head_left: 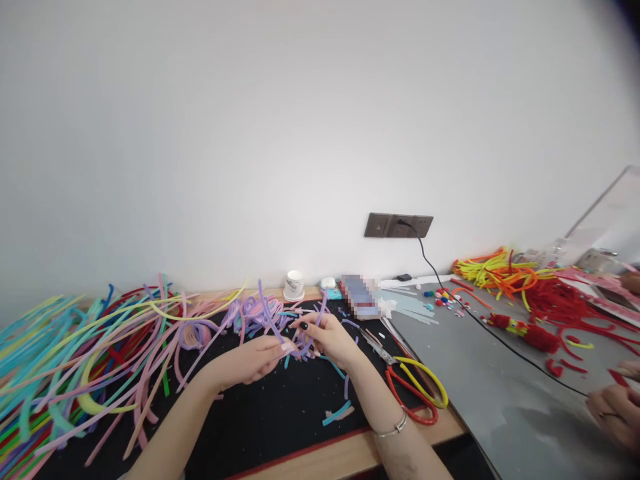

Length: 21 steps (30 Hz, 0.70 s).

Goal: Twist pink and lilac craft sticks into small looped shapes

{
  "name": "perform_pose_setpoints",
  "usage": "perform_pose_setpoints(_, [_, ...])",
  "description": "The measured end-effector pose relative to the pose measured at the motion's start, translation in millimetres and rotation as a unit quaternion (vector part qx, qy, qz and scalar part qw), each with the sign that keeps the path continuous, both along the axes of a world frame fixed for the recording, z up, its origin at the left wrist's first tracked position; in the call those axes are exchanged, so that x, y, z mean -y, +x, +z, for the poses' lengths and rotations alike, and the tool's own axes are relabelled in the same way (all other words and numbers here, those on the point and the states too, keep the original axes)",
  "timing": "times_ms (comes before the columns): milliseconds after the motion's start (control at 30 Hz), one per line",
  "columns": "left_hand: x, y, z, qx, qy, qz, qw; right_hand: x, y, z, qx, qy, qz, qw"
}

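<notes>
My left hand (260, 360) pinches a purple pipe cleaner (269, 310) just above the black mat (270, 427). One end of the stem stands up from between the fingers. Close against it, my right hand (325, 339) has its fingers curled and closed on the purple fuzzy stem as well, with another end rising beside the index finger. The fingers partly hide the middle of the stem, so its exact bend is unclear. Behind both hands lies a heap of pink and purple pipe cleaners (255, 315), with a coiled roll (195, 335) to the left.
Loose pipe cleaners (75, 373) in many colours spread over the left side. Red-and-yellow-handled pliers (415, 390) lie beside my right forearm. A white cup (294, 285) and a phone (361, 297) stand near the wall. A black cable (480, 323) crosses the grey table; a co-worker's hand (615, 407) is at right.
</notes>
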State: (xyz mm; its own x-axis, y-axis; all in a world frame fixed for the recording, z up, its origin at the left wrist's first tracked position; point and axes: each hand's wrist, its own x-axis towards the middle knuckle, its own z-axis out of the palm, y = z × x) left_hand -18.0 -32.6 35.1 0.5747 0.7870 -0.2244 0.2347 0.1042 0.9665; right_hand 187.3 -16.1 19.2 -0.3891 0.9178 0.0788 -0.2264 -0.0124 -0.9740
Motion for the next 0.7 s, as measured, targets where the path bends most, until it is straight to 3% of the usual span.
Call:
perform_pose_setpoints(100, [1.6, 1.9, 2.3, -0.103, -0.025, -0.054, 0.993, 4.1, -1.1, 0.5, 0.043, 0.003, 0.068, 0.997])
perform_pose_setpoints(433, [2.3, 8.9, -3.6, -0.159, -0.003, -0.187, 0.97, 8.8, -5.5, 3.3, 0.094, 0.073, 0.099, 0.988])
perform_pose_setpoints(567, [3.4, 11.9, -5.6, -0.146, 0.006, -0.174, 0.974, 7.0, -4.6, 0.2, 0.091, 0.089, 0.075, 0.989])
perform_pose_setpoints(700, [1.7, 14.9, -10.0, -0.115, 0.024, -0.124, 0.985, 2.5, -4.1, -2.8, 0.046, 0.079, -0.018, 0.996])
